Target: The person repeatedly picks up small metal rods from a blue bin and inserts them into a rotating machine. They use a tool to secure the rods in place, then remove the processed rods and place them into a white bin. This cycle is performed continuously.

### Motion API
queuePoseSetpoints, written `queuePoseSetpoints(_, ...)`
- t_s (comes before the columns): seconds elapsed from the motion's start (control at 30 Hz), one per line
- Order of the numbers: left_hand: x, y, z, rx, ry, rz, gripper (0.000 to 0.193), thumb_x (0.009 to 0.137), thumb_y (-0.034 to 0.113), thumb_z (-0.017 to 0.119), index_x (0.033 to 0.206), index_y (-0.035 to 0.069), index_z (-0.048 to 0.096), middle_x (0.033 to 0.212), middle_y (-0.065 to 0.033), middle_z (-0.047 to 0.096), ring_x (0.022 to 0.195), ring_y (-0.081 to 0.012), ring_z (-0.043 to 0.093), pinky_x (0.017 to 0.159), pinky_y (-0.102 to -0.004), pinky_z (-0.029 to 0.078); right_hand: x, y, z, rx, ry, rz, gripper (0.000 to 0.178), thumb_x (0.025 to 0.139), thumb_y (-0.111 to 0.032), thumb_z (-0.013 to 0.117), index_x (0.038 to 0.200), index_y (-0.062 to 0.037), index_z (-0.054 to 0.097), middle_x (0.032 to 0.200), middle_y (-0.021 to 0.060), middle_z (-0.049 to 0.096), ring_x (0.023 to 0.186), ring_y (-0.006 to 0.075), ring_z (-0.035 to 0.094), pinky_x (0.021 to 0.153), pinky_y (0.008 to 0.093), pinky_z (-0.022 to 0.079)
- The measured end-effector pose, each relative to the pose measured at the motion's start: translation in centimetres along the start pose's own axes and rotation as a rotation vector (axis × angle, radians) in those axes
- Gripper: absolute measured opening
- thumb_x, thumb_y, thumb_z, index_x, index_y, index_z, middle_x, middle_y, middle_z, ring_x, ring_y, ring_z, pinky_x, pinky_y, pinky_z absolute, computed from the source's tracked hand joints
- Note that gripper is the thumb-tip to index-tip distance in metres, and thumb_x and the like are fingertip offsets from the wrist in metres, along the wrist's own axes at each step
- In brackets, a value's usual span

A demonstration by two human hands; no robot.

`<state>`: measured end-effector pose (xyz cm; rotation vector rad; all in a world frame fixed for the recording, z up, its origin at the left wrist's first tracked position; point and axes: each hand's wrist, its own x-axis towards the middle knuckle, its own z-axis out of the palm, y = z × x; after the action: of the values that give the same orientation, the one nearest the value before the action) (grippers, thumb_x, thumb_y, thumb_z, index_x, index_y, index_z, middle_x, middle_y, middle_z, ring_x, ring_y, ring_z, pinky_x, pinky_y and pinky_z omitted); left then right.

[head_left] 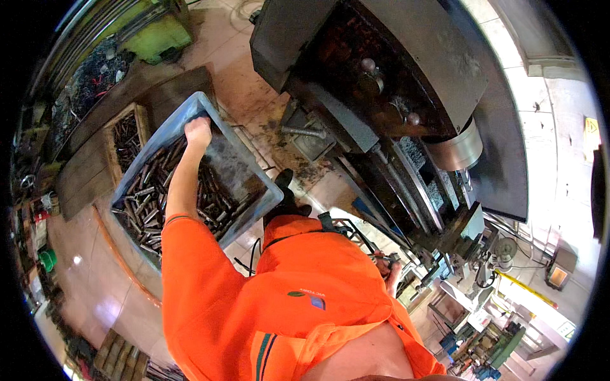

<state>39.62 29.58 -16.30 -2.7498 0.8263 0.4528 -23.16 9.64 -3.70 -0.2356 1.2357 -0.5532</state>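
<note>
My left arm reaches over a blue-grey plastic crate (246,151) at the left. My left hand (198,131) is closed at the crate's far corner, just inside the rim. Something dark shows by its fingers, too small to name. Below the forearm, a heap of short metal rods or tubes (149,206) covers much of the crate's bottom; bare grey bottom shows to the right of the hand. My right hand (393,276) is partly hidden behind my orange shirt, beside a lathe (406,171). Its fingers look curled around a small metal part that I cannot make out.
A wooden box (141,117) of thin metal pieces stands left of the crate. An orange hose (114,238) crosses the tiled floor. The lathe's chuck (457,149) and dark guard (381,70) fill the upper right. A green machine (155,38) stands at the far left.
</note>
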Motion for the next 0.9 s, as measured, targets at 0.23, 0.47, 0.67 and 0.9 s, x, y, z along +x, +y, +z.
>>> queuePoseSetpoints(0.23,-8.7,-2.3,-5.9,-0.880,0.426,-0.219,0.025,0.074,0.021,0.058,0.078,-0.003,0.060,0.064,-0.0152,0.061,0.056,-0.0250,0.060,0.051,-0.0347,0.047,0.1,1.7,-0.1,0.013,-0.142,-0.146,0.036,0.083,-0.028,0.043,0.100,0.0028,0.051,0.101,0.0171,0.058,0.045,0.0047,0.030,0.041,0.0183,0.027)
queuePoseSetpoints(0.47,-20.0,7.1,-13.8,-2.205,-0.150,0.016,0.021,0.080,0.015,0.051,0.084,-0.005,0.055,0.060,-0.0138,0.056,0.048,-0.0207,0.057,0.041,-0.0316,0.048,-3.7,-1.3,5.1,0.035,-0.344,-0.260,0.032,0.080,-0.021,0.047,0.105,-0.0015,0.049,0.102,0.0179,0.058,0.043,0.0033,0.031,0.037,0.0179,0.024)
queuePoseSetpoints(0.67,-25.0,22.8,-20.0,-2.120,-0.684,0.315,0.019,0.082,0.021,0.053,0.086,0.002,0.056,0.067,-0.0124,0.060,0.054,-0.0227,0.058,0.044,-0.0338,0.045,-5.9,-5.0,11.8,-0.736,-0.476,-0.347,0.041,0.066,-0.004,0.057,0.106,-0.0010,0.053,0.095,0.0137,0.061,0.073,0.0177,0.056,0.067,0.0275,0.044)
queuePoseSetpoints(0.9,-29.0,30.5,-20.6,-1.938,-0.946,0.376,0.021,0.085,0.020,0.052,0.088,0.000,0.056,0.068,-0.0131,0.061,0.055,-0.0236,0.061,0.049,-0.0310,0.049,-9.8,-4.7,10.7,-0.967,-0.436,-0.429,0.044,0.060,-0.009,0.054,0.102,0.0028,0.053,0.090,0.0081,0.057,0.085,0.0142,0.052,0.079,0.0271,0.041)
